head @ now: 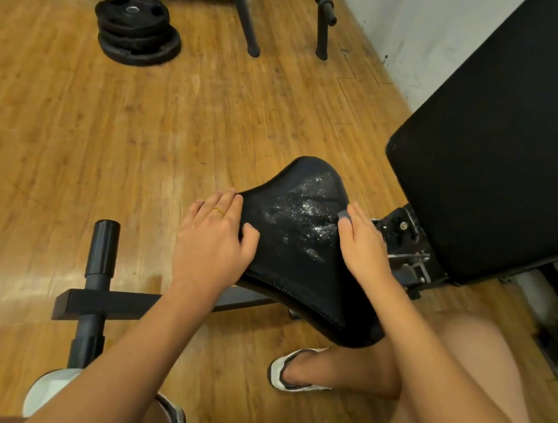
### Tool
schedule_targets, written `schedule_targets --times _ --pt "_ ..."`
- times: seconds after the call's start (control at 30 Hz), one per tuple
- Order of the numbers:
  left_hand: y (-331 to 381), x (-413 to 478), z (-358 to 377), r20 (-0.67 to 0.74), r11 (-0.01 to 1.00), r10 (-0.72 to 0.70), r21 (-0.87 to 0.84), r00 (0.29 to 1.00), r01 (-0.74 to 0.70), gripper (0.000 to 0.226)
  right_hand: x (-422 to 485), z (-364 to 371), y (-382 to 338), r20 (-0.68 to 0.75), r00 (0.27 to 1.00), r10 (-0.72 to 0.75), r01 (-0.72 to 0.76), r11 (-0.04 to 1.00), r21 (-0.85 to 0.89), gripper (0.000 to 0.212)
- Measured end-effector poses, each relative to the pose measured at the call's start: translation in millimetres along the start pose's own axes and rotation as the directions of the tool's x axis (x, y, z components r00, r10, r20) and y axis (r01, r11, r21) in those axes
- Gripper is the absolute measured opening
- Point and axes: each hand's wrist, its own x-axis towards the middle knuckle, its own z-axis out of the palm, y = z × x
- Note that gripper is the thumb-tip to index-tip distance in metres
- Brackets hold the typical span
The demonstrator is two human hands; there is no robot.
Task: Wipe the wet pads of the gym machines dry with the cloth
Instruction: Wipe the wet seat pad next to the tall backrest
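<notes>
Glistening with droplets, the black seat pad (299,265) is flanked by both hands, its long axis running from the wide near end to the narrow far tip. The left hand (212,239) is rested on its left edge, fingers straight and thumb on top. At the right hand's (360,240) fingertips only a grey corner of the cloth (342,214) is seen; pinched or pressed cannot be told. Beyond the right hand, the back pad (501,148) is cut off by the frame.
</notes>
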Motion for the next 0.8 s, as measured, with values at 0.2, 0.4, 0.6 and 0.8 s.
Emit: schedule_targets --times 0.2,0.4,0.6,0.8 --pt "2 0 -3 0.023 1.000 0.001 0.008 1.000 -0.001 0.055 55 -7 -16 0.101 0.995 0.018 -0.029 0.993 0.114 0.044" --pt "2 1 1 -0.025 1.000 -0.028 0.005 0.999 0.028 0.054 -18 -9 20 0.056 0.998 -0.031 0.025 0.994 0.104 0.048" --pt "0 1 1 -0.023 1.000 -0.021 -0.001 1.000 0.021 0.053 62 1 -5 0.060 0.998 -0.033 0.026 0.993 0.117 0.046" --pt "2 0 -2 -0.023 1.000 -0.010 0.009 1.000 0.010 0.051 129 10 -31 0.056 0.998 -0.027 0.021 0.993 0.113 0.048"
